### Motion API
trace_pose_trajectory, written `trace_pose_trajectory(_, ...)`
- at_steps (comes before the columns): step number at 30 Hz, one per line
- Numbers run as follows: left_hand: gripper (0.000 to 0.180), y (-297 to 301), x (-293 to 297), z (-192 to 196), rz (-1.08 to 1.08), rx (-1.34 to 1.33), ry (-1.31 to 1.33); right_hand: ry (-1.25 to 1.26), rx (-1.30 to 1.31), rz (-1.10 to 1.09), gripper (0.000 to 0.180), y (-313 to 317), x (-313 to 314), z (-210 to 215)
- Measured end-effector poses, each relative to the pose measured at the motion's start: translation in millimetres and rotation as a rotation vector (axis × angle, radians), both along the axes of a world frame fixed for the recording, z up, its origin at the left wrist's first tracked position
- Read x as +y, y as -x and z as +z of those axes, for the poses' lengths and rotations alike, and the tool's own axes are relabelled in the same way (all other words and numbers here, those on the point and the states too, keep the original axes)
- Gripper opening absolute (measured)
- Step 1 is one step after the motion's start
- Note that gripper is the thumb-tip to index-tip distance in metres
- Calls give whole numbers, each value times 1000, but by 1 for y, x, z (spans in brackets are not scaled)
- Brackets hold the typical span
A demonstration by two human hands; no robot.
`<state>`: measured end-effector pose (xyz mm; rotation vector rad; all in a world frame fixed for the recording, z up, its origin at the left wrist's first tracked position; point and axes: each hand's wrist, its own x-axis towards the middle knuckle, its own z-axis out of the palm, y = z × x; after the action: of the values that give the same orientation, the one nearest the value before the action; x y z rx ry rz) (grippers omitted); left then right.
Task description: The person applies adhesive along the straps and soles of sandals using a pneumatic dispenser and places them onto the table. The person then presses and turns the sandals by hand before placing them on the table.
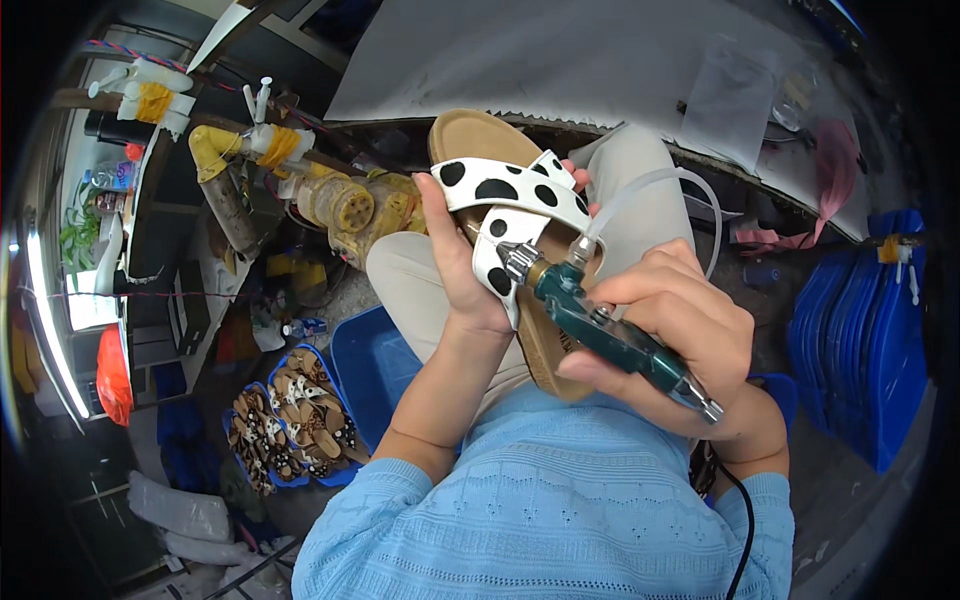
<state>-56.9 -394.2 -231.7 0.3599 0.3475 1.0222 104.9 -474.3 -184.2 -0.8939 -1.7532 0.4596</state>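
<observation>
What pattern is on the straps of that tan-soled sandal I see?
The wide white straps have black spots, best seen in the head view.

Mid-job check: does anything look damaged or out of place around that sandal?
The spotted sandal in the left hand shows no obvious damage. Beyond it, the grey bench top has a jagged near edge, as if torn, and a crumpled pink strip droops off its right side.
</observation>
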Motion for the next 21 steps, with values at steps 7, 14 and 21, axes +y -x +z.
trace_pose_trajectory(7,103,3,-6,-4,94,107,0,-33,-42,-78,37,15,6,-4)
trace_pose_trajectory(14,108,-1,-13,1,41,125,41,-186,-52,-49,40,26,19,-23)
trace_pose_trajectory(21,109,-1,-12,-2,96,157,48,-109,-47,-49,37,33,17,-17)
